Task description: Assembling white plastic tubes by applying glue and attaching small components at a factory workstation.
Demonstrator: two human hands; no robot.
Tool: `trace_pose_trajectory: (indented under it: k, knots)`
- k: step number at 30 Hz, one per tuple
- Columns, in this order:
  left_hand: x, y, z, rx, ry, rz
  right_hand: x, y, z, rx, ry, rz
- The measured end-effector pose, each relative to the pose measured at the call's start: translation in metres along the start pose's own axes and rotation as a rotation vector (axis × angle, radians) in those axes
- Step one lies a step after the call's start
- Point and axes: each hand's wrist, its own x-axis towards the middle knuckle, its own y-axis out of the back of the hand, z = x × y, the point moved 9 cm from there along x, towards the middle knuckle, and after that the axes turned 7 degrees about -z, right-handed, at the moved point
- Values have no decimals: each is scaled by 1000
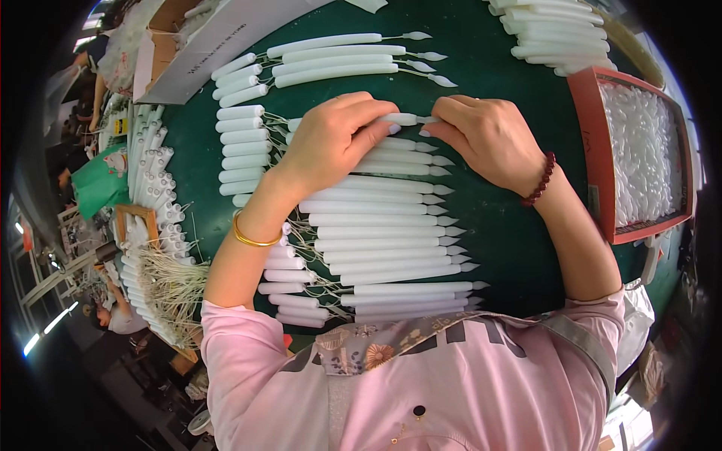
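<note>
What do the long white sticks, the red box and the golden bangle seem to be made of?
Long white sticks: probably plastic, though wax is possible; smooth, with a soft sheen.
Red box: likely cardboard, matte, by its thin flat walls.
Golden bangle: probably polished metal, by its bright shine.

The candles (pixel 380 244) look smooth, matt plastic; the flame-shaped tips (pixel 639 154) look glossy plastic.

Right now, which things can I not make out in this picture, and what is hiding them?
All in the head view:
Held white taper: much of its body is behind the left hand.
Its tip: the end is covered by the right hand.
Lowest tapers: partly behind the patterned cloth.
White tubes, upper right: cut off by the top edge.
Pieces in the red box: too small and crowded to count.
</note>
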Motion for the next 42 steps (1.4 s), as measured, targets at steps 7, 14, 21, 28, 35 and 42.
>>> trace_pose_trajectory:
  k: [7, 14, 21, 28, 35, 42]
  knots:
    - [2, -2, 7, 14, -16, -5, -3, 3, 0, 31, 7, -10]
    - [3, -7, 9, 53, -92, 9, -3, -4, 2, -3, 17, -80]
    - [2, -9, 7, 24, -134, 35, 3, -9, -7, -210, 137, -62]
    - [6, -4, 6, 27, -124, 37, 15, -6, -23, -377, 180, -54]
    - [9, 18, -2, -37, 118, 37, 18, 18, 8, -56, -124, -55]
    - [28, 27, -16, 463, -39, 221, 10, 21, 25, -296, -116, 152]
